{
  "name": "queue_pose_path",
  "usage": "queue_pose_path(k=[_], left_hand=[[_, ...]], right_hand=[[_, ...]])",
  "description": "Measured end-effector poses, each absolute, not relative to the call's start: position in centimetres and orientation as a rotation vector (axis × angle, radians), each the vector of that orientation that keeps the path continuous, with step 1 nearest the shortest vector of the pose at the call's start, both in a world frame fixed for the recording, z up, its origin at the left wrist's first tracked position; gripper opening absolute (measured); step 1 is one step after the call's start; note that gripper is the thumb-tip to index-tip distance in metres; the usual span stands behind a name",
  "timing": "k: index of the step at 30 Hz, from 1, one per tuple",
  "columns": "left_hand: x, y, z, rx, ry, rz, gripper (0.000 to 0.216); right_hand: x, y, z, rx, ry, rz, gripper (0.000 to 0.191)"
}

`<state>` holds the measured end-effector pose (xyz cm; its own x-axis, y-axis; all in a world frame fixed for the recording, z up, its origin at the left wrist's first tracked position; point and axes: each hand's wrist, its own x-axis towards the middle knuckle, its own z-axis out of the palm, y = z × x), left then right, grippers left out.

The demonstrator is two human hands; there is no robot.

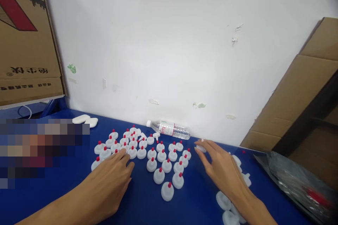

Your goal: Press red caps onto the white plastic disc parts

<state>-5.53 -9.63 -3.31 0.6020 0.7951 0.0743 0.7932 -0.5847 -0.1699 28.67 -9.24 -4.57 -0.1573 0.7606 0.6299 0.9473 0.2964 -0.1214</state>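
Several white round caps with red tips [167, 191] stand upright in loose rows on the blue table [142, 207]. My left hand [111, 175] is over the left group of caps, its fingers curled downward and close together. Whatever lies beneath those fingers is hidden from view. At the right, my right hand [221, 165] grips a white cap [201, 147] between thumb and fingers, just above the table. No red tip shows clearly on that cap. Under and beside my right forearm lie more white caps [224, 200] without visible red tips.
A clear plastic bottle [174, 129] lies on its side against the white wall [169, 42]. Two white oval pieces [81, 119] rest at the back left. Cardboard boxes [26, 49] flank the table. A clear plastic bag [298, 182] with red pieces lies at the right.
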Motion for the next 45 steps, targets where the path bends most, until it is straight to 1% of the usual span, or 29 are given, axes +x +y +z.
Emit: queue_pose_path(k=[4, 7, 10, 13, 15, 18, 20, 25, 30, 35, 38, 43, 45], left_hand=[[-5.5, -9.5, -3.5, -2.635, -1.240, -0.037, 0.028], [-5.4, -9.5, -3.7, -2.686, -1.222, -0.155, 0.027], [-5.3, -9.6, -3.8, -2.766, -1.185, -0.336, 0.027], [-5.3, -9.8, -4.0, -2.810, -1.080, -0.566, 0.027], [-5.2, -9.9, -4.2, -2.821, -0.983, -0.719, 0.027], [-5.2, -10.2, -4.4, -2.825, -0.856, -0.902, 0.025], [-5.2, -10.3, -4.5, -2.827, -0.801, -0.988, 0.024], [-5.3, -10.7, -4.3, -2.875, -0.701, -1.042, 0.025], [-5.1, -10.9, -3.7, -2.856, -0.571, -1.073, 0.029], [-4.7, -10.7, -3.9, -2.745, -0.568, -1.170, 0.021], [-4.3, -10.6, -4.3, -2.733, -0.614, -1.186, 0.021], [-3.9, -11.0, -5.1, -2.806, -0.688, -1.236, 0.034], [-4.0, -11.3, -5.3, -2.794, -0.741, -1.268, 0.035]], right_hand=[[28.1, -9.6, -4.5, -1.414, -2.000, -0.422, 0.028], [27.4, -10.1, -4.3, -1.349, -2.011, -0.423, 0.027], [26.2, -11.0, -3.8, -1.244, -2.050, -0.410, 0.028], [24.5, -12.1, -3.3, -1.018, -2.103, -0.363, 0.023], [23.3, -12.7, -3.2, -0.887, -2.121, -0.334, 0.025], [21.9, -13.4, -3.5, -0.797, -2.167, -0.410, 0.028], [21.2, -13.6, -3.7, -0.776, -2.213, -0.468, 0.027], [20.2, -13.8, -3.6, -0.735, -2.239, -0.462, 0.023], [20.2, -13.9, -4.2, -0.740, -2.245, -0.468, 0.026], [20.6, -13.8, -5.0, -0.759, -2.323, -0.472, 0.013], [20.3, -14.1, -4.7, -0.739, -2.292, -0.478, 0.020], [19.5, -14.5, -4.8, -0.725, -2.247, -0.555, 0.025], [19.3, -14.6, -5.2, -0.725, -2.232, -0.593, 0.025]])
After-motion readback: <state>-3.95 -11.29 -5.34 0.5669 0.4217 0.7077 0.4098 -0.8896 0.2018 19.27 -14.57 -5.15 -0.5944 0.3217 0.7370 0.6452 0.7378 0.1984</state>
